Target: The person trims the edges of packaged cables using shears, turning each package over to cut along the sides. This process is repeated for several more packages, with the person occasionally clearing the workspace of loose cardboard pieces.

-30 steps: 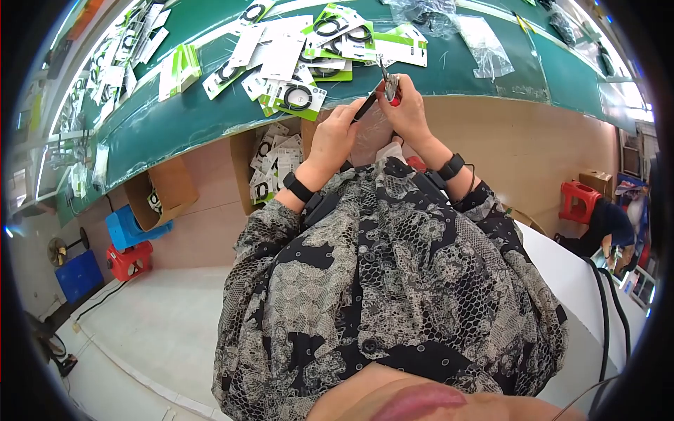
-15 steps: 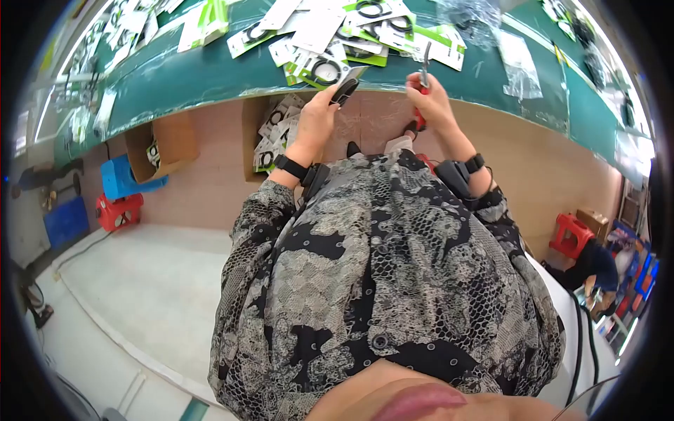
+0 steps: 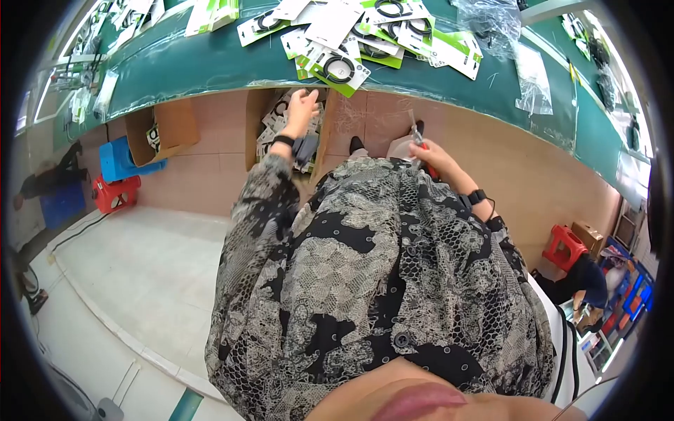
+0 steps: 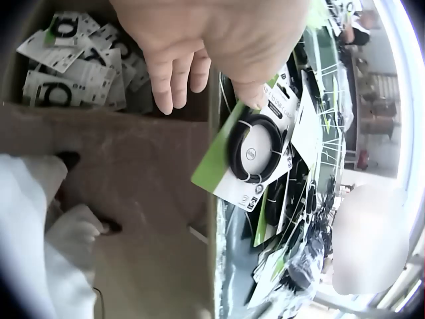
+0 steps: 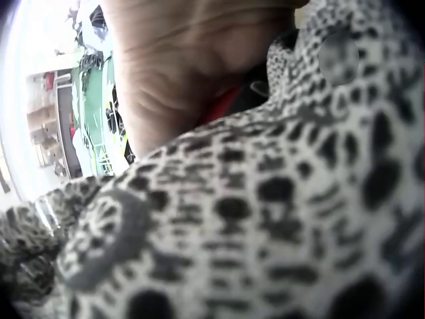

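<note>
— Where do we find the left hand?
— We see it over a brown cardboard box that holds a loose heap of white-and-green cards with black coiled cables. Its fingers hang nearly straight, slightly parted, and we see nothing in them.
— Does its thumb touch the white-and-green card with one black cable coil?
— In the left wrist view the thumb overlaps the card's top; we cannot tell whether they touch. That card lies at the front edge of the long green table, against a larger pile of similar cards.
— And the right hand?
— We see it curled around a pair of red-handled metal pliers, in front of the body, metal end pointing towards the table. How far apart the tips stand, we cannot tell. In the right wrist view, black-and-pale patterned fabric hides most of the grip.
</note>
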The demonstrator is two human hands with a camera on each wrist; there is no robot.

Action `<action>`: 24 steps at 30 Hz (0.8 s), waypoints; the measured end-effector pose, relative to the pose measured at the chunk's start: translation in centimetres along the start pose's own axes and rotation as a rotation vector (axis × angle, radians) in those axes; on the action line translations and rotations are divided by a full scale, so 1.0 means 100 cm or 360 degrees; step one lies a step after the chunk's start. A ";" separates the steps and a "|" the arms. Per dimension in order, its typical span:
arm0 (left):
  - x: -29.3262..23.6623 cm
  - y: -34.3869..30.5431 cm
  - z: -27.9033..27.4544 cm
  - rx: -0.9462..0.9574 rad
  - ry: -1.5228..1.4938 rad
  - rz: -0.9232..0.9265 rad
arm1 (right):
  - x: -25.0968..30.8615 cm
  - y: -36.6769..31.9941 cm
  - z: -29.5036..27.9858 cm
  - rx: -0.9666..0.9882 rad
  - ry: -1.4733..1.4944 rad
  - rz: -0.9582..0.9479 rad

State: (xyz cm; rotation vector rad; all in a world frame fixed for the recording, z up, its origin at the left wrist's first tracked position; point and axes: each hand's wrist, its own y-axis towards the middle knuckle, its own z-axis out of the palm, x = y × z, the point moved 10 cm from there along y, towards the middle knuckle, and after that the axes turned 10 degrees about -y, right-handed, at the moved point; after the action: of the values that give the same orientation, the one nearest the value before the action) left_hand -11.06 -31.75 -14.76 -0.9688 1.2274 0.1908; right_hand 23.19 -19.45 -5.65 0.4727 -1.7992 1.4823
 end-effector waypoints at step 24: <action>0.010 -0.005 0.039 -0.0228 -0.0988 -0.0161 | -0.008 -0.025 -0.046 -0.0218 0.0743 -0.0116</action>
State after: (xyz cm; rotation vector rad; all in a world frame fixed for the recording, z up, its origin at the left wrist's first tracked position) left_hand -7.66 -29.66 -15.36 -0.9921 0.5996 0.4661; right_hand 26.87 -15.90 -4.34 0.1069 -1.4808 1.2810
